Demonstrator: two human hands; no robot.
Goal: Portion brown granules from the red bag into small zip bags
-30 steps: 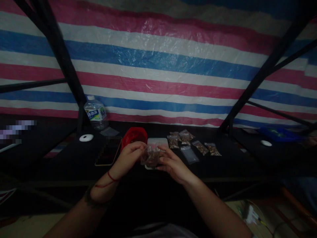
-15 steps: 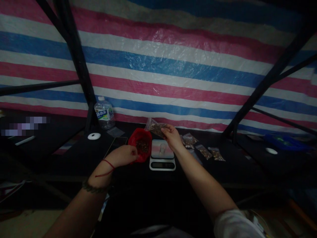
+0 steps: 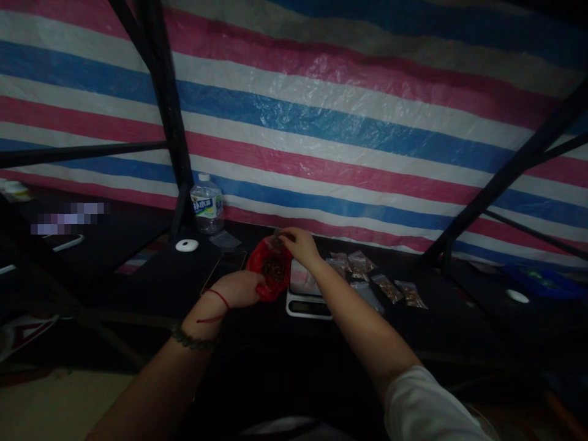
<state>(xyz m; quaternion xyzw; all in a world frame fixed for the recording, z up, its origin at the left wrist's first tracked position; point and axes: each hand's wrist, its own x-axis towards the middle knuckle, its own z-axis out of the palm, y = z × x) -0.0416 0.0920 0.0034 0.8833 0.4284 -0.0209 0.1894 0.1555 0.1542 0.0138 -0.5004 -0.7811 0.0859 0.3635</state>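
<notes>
We list a red bowl (image 3: 271, 269) on the dark surface (image 3: 151, 288), tilted and holding a dark heap of small brown pieces; we take it as our landmark.

Left hand (image 3: 241, 289): at the bowl's near-left rim, fingers closed on that rim. A red string circles the wrist, and a dark bead bracelet (image 3: 193, 340) sits further down the forearm.

Right hand (image 3: 301, 245): just above the bowl's far edge, fingers pinched on a small clear bag (image 3: 277, 234). The bag is dim and mostly hidden, so we cannot tell its contents.

Scale (image 3: 309, 293): white, just right of the bowl, partly covered by the right forearm.

Filled bags (image 3: 361, 264): a cluster right of the bowl, beyond the scale, each with brown contents. 2 more (image 3: 399, 291) lie further right, and 1 flat clear bag (image 3: 367, 293) lies between the cluster and the scale.

Phone (image 3: 225, 269): dark, flat, just left of the bowl.

White disc (image 3: 186, 245): further left of the bowl, past the phone.

Water bottle (image 3: 207, 209): upright, left of and behind the bowl, beside a black post (image 3: 168, 104).

Striped tarp (image 3: 321, 110): red, white and blue, behind the bowl, filling the background.
</notes>
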